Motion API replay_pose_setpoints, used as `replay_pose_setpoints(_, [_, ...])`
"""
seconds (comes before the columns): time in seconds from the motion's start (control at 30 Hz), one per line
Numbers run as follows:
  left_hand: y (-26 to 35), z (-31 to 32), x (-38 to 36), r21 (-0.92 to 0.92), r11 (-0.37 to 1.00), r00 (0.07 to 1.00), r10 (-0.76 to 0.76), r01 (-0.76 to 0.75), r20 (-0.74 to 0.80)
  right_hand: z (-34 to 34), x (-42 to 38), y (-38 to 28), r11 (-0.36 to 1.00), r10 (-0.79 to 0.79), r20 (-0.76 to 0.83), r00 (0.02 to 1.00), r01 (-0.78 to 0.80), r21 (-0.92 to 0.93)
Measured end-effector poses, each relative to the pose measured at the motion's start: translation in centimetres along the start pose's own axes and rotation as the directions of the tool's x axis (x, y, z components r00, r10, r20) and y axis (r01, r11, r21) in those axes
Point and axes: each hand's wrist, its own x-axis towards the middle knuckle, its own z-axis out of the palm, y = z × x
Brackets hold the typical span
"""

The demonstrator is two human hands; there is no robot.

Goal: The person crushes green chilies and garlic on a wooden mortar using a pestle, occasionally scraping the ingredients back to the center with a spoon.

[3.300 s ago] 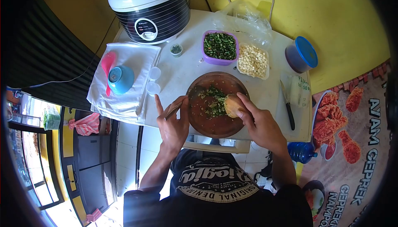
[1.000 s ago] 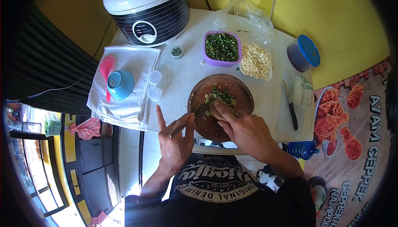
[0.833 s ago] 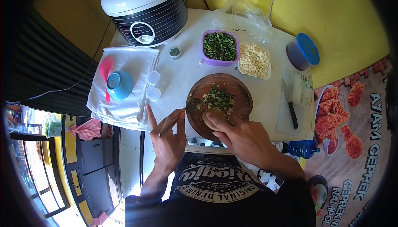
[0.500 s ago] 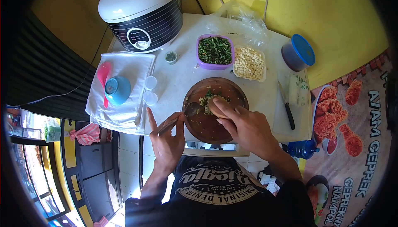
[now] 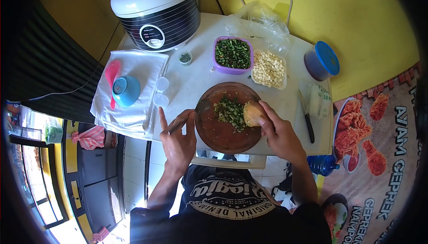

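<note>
A round brown mortar [image 5: 213,138] sits near the table's front edge. In it lies a heap of crushed green and white pieces [image 5: 229,113], with small bits scattered around. My right hand [image 5: 284,138] is closed around a pestle [image 5: 253,113] over the mortar's right side; its tilted working end shows, with bits stuck to it. At the left rim, my left hand [image 5: 177,148] grips a metal spoon [image 5: 179,123] between thumb and fingers, its index finger pointing outward. The spoon's bowl reaches over the mortar's left part.
Beyond the mortar stand a purple tub of chopped greens [image 5: 232,69] and a clear tub of pale pieces [image 5: 269,69]. A knife [image 5: 307,120] lies at the right, near a blue-lidded container [image 5: 327,59]. At left are an upturned blue bowl [image 5: 126,91], pink spoon [image 5: 112,76] and rice cooker [image 5: 160,21].
My right hand has moved right with the pestle, tipping it off the heap, so more of the crushed pieces shows. My left hand keeps the spoon at the left rim.
</note>
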Motion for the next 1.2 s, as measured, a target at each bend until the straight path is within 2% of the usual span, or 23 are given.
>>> replay_pose_setpoints(0.07, [-0.3, 1.1, -0.3, -0.014, 0.997, 0.997, 0.07, -0.069, 0.035, -0.3, 0.4, 1.3, 0.995, 0.076, 0.012, 0.997, -0.077, 0.066])
replay_pose_setpoints(0.1, [-0.3, 1.6, -0.4, -0.027, 0.994, 0.994, 0.106, -0.105, 0.032, -0.6, 0.6, 1.1, 0.964, 0.172, 0.091, 0.981, -0.186, 0.191])
replay_pose_setpoints(0.13, [-0.2, 1.8, -0.7, -0.028, 0.994, 0.994, 0.102, -0.102, 0.035, -0.9, 0.7, 0.9, 0.963, 0.176, 0.093, 0.98, -0.19, 0.19])
replay_pose_setpoints(0.2, [0.4, 1.9, -1.0, -0.09, 0.989, 0.984, 0.129, -0.118, 0.122, -1.2, 1.0, 0.8, 0.931, 0.16, 0.244, 0.957, -0.228, 0.285])
replay_pose_setpoints(0.43, [0.8, 0.2, -1.9, -0.113, 0.989, 0.976, 0.116, -0.096, 0.186, -0.5, 1.3, 1.3, 0.939, 0.059, 0.281, 0.958, -0.149, 0.309])
replay_pose_setpoints(0.53, [-0.1, -0.2, -1.8, -0.055, 0.994, 0.991, 0.096, -0.091, 0.091, -0.6, 1.7, 1.1, 0.969, 0.022, 0.303, 0.953, -0.094, 0.226])
replay_pose_setpoints(0.6, [-0.4, -0.4, -1.6, -0.041, 0.996, 0.994, 0.08, -0.077, 0.07, -0.4, 2.0, -0.3, 0.991, -0.132, 0.267, 0.955, 0.13, 0.023])
replay_pose_setpoints(0.63, [-0.5, -0.5, -1.4, -0.03, 0.998, 0.996, 0.059, -0.057, 0.06, 0.1, 2.3, -0.3, 0.991, -0.133, 0.272, 0.953, 0.132, 0.021])
replay_pose_setpoints(0.7, [-0.7, -0.5, -1.1, -0.019, 0.999, 0.998, 0.028, -0.027, 0.051, 1.4, 2.8, -0.1, 0.88, -0.409, 0.195, 0.891, 0.442, -0.174])
replay_pose_setpoints(0.73, [-0.8, -0.5, -1.0, -0.019, 1.0, 0.999, 0.024, -0.023, 0.048, 1.6, 2.7, -1.3, 0.879, -0.41, 0.2, 0.89, 0.444, -0.174])
replay_pose_setpoints(0.8, [-0.9, -0.5, -0.8, 0.005, 0.999, 0.997, 0.032, -0.032, 0.068, 1.5, 2.3, -4.4, 0.811, -0.222, 0.287, 0.932, 0.34, -0.476])
replay_pose_setpoints(0.83, [-1.0, -0.5, -0.7, 0.007, 1.0, 0.997, 0.029, -0.03, 0.069, 1.9, 2.5, -4.9, 0.775, -0.21, 0.296, 0.932, 0.343, -0.53])
replay_pose_setpoints(0.97, [-1.1, -0.2, -0.3, 0.009, 0.998, 0.995, 0.055, -0.056, 0.085, 1.5, 3.4, -5.1, 0.768, -0.23, 0.325, 0.917, 0.376, -0.518])
replay_pose_setpoints(1.03, [-1.0, -0.2, -0.2, 0.035, 0.996, 0.993, 0.079, -0.082, 0.091, 1.1, 3.8, -5.0, 0.764, -0.189, 0.407, 0.894, 0.394, -0.511])
replay_pose_setpoints(1.13, [-1.0, -0.4, 0.1, 0.037, 0.996, 0.992, 0.075, -0.079, 0.1, 1.4, 4.3, -5.0, 0.795, -0.264, 0.364, 0.893, 0.415, -0.442])
replay_pose_setpoints(1.2, [-1.1, -0.6, 0.1, 0.038, 0.997, 0.991, 0.068, -0.072, 0.115, 1.3, 4.4, -4.9, 0.795, -0.235, 0.381, 0.894, 0.403, -0.454])
